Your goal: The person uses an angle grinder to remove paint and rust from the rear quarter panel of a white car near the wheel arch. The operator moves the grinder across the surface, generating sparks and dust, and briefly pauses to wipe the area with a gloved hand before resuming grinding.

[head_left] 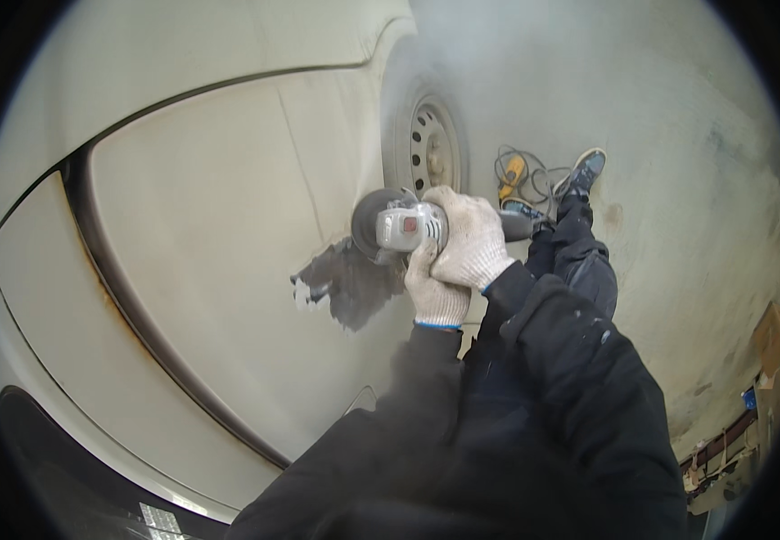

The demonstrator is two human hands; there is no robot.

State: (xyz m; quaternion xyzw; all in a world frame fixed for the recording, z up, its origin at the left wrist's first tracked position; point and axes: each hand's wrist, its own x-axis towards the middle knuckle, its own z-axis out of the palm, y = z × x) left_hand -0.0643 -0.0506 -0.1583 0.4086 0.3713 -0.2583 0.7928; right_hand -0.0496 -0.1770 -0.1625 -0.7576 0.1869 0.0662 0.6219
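In both gloved hands I hold a grey angle grinder (401, 229) with a dark round disc (367, 221). My right hand (473, 236), in a white knit glove, is closed over its body. My left hand (435, 290), gloved the same way, grips it from the near side, just below the right. The disc is at the pale side panel (219, 216) of a vehicle, beside a jagged dark grey patch (358, 286) where the pale coat is gone. Whether the disc touches the metal I cannot tell. The grinder's rear end sticks out behind my right hand.
A vehicle wheel (433, 144) stands just beyond the grinder. On the floor, near my shoes, lies a yellow and black tool (513, 174) with a looped dark cord. Cardboard boxes (772, 337) sit at the far right edge. Haze hangs over the upper floor area.
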